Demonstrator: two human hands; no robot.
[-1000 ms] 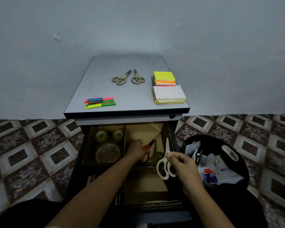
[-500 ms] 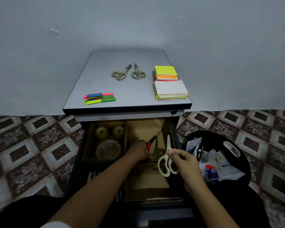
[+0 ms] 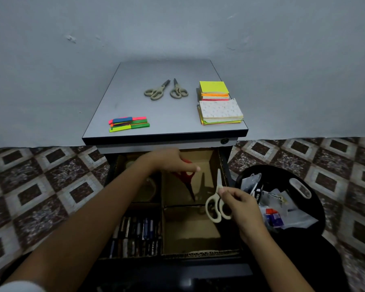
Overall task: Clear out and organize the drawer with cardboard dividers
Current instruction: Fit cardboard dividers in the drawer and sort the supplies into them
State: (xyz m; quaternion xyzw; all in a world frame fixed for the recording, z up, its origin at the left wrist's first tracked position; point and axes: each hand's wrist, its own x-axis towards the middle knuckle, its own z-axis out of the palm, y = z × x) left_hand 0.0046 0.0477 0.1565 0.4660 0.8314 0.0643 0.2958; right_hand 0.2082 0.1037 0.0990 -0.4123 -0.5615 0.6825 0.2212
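The open drawer [image 3: 223, 165] below the cabinet top is split by cardboard dividers [image 3: 162, 207] into compartments. My left hand [image 3: 169, 161] holds red-handled scissors [image 3: 184, 180] over the far right compartment, blades pointing down and toward me. My right hand [image 3: 238, 201] pinches white-handled scissors [image 3: 216, 204] near the pivot, blade tip pointing away, above the drawer's right side. Pens [image 3: 137, 234] fill the near left compartment. My left arm hides most of the far left compartment.
On the cabinet top [image 3: 167, 110] lie two beige scissors [image 3: 167, 90], stacked sticky-note pads [image 3: 217, 103] and coloured strips [image 3: 129, 124]. A black bin [image 3: 299, 178] holding scraps stands to the right of the drawer. Patterned tile floor surrounds the cabinet.
My left hand has lifted the red scissors up and turned them so the blades point down and toward me. The right hand with the white scissors has stayed in place.
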